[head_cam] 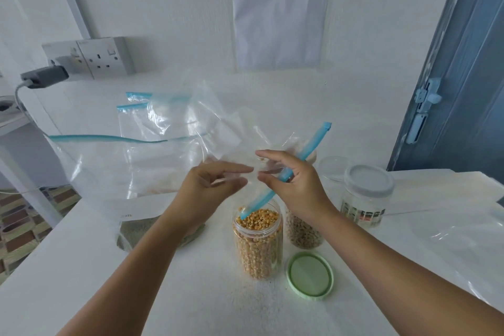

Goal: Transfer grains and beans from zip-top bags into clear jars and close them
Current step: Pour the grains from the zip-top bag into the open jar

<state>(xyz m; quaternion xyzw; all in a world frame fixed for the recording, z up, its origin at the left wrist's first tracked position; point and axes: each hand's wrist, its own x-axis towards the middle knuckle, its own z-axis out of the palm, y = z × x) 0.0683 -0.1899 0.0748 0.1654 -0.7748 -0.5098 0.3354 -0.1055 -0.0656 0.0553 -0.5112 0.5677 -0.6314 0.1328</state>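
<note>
An open clear jar (257, 243) full of yellow split peas stands at the table's middle. Above it I hold an almost empty zip-top bag (240, 133) with a blue zip strip (300, 161) slanting down into the jar's mouth. My left hand (215, 185) pinches the bag's film. My right hand (289, 177) grips the film and the strip. A green lid (310, 275) lies flat to the right of the jar. Behind my right wrist stands a second jar (304, 232) of pale beans, its top hidden by that wrist.
A jar with a grey lid (366, 196) and a clear empty jar (331, 169) stand at the right. Empty zip-top bags (141, 131) lie at the back left; a bag of grey-green grains (136, 232) lies under my left forearm. Wall socket (101, 57) and plug behind.
</note>
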